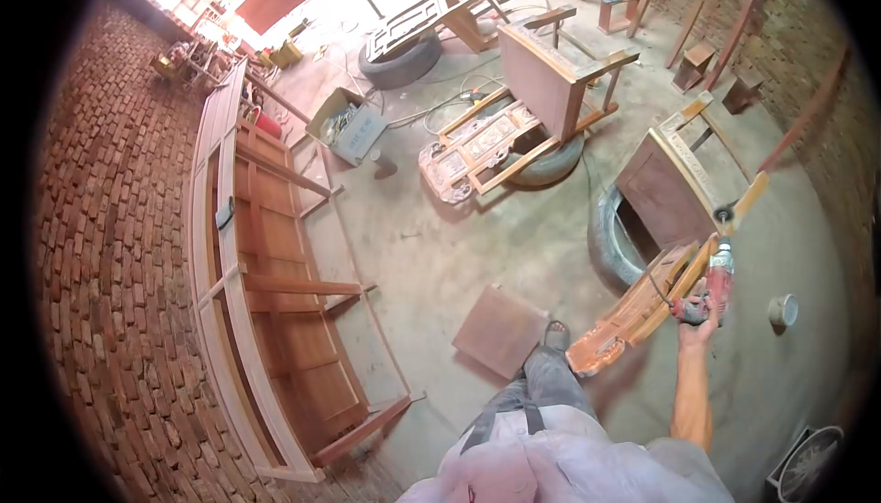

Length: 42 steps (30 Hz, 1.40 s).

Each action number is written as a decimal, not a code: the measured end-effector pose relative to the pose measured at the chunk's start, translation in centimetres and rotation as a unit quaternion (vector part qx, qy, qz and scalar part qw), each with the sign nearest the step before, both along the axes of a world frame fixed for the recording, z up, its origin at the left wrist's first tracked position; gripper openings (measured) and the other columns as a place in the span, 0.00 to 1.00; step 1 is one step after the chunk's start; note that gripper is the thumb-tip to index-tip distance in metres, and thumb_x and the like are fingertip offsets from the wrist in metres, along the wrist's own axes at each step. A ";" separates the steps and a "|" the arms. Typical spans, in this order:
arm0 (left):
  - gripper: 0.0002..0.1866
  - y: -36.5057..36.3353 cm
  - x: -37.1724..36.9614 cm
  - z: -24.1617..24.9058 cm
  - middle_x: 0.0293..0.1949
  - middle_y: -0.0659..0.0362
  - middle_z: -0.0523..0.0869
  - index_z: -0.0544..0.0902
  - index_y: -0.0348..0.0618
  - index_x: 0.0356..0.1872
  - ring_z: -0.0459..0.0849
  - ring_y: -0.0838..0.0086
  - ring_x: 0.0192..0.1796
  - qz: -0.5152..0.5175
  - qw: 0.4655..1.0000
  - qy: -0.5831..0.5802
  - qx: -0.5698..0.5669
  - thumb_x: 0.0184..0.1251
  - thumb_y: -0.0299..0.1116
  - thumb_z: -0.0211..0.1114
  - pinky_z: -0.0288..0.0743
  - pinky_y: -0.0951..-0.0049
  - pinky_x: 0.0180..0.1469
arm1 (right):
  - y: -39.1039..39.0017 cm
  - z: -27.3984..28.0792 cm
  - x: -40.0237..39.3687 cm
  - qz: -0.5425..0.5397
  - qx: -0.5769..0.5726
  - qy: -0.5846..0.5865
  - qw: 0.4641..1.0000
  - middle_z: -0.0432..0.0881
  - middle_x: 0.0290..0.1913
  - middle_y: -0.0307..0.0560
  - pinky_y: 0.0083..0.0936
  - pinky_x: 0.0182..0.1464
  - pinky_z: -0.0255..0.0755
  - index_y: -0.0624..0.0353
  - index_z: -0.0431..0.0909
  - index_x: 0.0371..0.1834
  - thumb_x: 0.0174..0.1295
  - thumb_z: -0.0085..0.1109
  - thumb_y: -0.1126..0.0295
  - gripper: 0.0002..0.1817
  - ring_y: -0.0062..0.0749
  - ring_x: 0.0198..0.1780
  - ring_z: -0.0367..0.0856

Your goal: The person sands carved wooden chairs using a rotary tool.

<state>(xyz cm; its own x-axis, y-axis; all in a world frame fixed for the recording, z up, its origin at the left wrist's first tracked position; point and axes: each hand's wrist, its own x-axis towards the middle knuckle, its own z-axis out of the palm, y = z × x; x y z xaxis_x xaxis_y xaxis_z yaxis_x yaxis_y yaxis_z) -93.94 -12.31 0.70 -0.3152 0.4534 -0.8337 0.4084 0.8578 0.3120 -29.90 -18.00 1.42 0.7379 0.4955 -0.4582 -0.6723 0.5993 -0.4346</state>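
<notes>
My right hand [699, 316] is wrapped around the grip of a red power drill [720, 281]. A dark cord hangs from it. The drill's round dark sanding head [724, 216] is right at the wooden frame of a carved chair [668, 186]. That chair lies tipped over on a tire [606, 232], its carved backrest [610, 333] reaching down toward my feet. My left hand is out of view.
A second carved chair [541, 90] rests on another tire [551, 165]. On the left, a long wooden cabinet frame [266, 292] lies along the brick wall [110, 228]. A square wooden stool [496, 330] is beside my foot, a cardboard box [353, 131] farther off, and a small can [783, 310] at right.
</notes>
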 end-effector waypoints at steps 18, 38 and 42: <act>0.17 18.9 11.0 -1.9 0.32 0.54 0.85 0.82 0.34 0.49 0.85 0.70 0.33 -0.249 0.968 -0.006 -0.036 0.68 0.38 0.62 0.80 0.70 0.33 | 0.3 4.4 0.1 -0.007 -0.157 -0.030 0.987 0.84 0.56 0.49 0.23 0.38 0.77 0.62 0.72 0.60 0.55 0.60 0.75 0.26 0.32 0.47 0.84; 0.17 33.6 38.5 2.0 0.33 0.54 0.85 0.82 0.35 0.49 0.85 0.70 0.35 -0.422 0.906 -0.001 -0.032 0.69 0.39 0.62 0.81 0.70 0.34 | 5.8 1.1 10.1 0.174 -0.720 -0.441 0.506 0.85 0.44 0.58 0.51 0.45 0.78 0.51 0.55 0.80 0.50 0.75 0.59 0.53 0.58 0.45 0.84; 0.17 34.8 40.9 2.0 0.34 0.54 0.85 0.82 0.35 0.50 0.85 0.70 0.35 -0.448 0.893 -0.002 -0.030 0.70 0.39 0.62 0.81 0.70 0.34 | 5.4 2.5 10.7 0.182 -0.729 -0.435 0.497 0.85 0.45 0.59 0.52 0.45 0.77 0.52 0.54 0.80 0.50 0.75 0.58 0.53 0.59 0.45 0.84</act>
